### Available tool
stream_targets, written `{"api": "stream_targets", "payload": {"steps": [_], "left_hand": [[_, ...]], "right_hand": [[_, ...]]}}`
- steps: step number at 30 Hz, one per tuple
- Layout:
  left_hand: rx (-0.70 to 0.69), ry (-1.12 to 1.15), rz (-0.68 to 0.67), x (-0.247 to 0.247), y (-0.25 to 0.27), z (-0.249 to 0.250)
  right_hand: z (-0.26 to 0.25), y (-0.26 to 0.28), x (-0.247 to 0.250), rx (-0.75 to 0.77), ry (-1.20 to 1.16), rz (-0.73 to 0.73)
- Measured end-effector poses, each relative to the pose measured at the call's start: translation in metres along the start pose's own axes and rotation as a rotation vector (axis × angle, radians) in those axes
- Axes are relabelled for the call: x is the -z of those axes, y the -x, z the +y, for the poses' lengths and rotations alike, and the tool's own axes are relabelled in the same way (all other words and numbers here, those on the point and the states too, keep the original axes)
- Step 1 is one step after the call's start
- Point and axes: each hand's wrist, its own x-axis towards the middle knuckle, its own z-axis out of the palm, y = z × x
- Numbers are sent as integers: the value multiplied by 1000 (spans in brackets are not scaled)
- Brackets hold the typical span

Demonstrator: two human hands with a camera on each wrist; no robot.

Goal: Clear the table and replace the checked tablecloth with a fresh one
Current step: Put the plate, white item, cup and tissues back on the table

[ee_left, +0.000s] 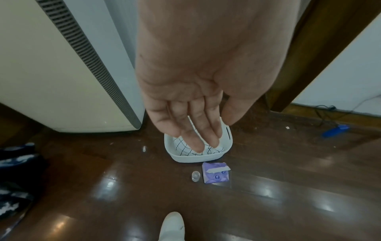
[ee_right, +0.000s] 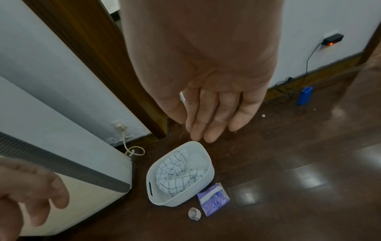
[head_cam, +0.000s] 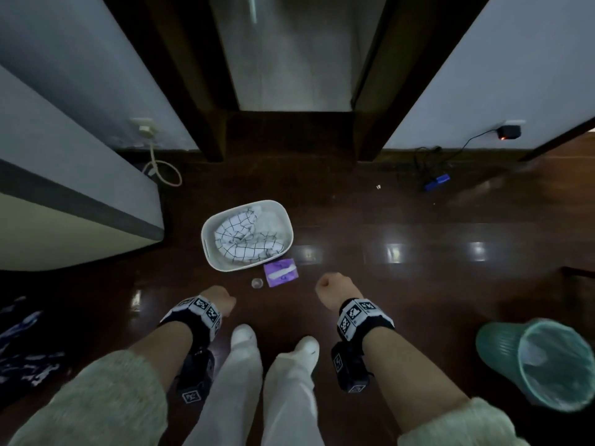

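A: Checked tablecloth [head_cam: 247, 238]: where is it?
B: Crumpled inside the white basket [head_cam: 212, 235], which sits on the dark wooden floor [head_cam: 386, 284] near the foot of a tall cream-coloured appliance [ee_left: 62, 73]. It's white cloth with thin dark grid lines, and it fills most of the basket.
A: Is either hand on it?
B: No. Both hang above the floor on the near side of the basket, apart from it. The left hand [ee_left: 185, 101] has its fingers [ee_left: 193, 132] straight and close together, pointing down, and it holds nothing. The right hand [ee_right: 214, 101] is the same: fingers [ee_right: 216, 117] extended, slack, nothing in them.
A: The head view makes them look like fists.
B: From above only the backs of the hands show. The wrist views show the palms plainly, with fingers stretched out.
A: What else is on the floor?
B: A purple tissue pack [head_cam: 280, 272] just beside the basket's near corner, and a small clear glass [head_cam: 257, 283] next to the pack, closer to the person. A green wastebasket [head_cam: 544, 365] lined with a thin bag stands well off to the right. A blue object [head_cam: 437, 182] with a black cable lies by the far wall.
A: And the person?
B: Standing, with two white-socked feet [head_cam: 244, 336] visible between the forearms.
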Motion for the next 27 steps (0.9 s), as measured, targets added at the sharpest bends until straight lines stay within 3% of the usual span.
{"api": "stream_targets", "payload": {"steps": [5, 11, 14, 20, 27], "left_hand": [[-20, -10, 4, -28, -80, 6], [-57, -72, 54, -73, -207, -18], [-92, -146, 81, -93, -284, -45], [-292, -175, 10, -112, -424, -89], [-394, -343, -3, -153, -522, -107]], "right_hand": [[29, -72, -42, 31, 51, -30], [76, -184, -127, 108, 239, -79], [90, -253, -166, 198, 375, -54], [100, -397, -223, 370, 647, -66], [100, -497, -281, 619, 859, -37]]}}
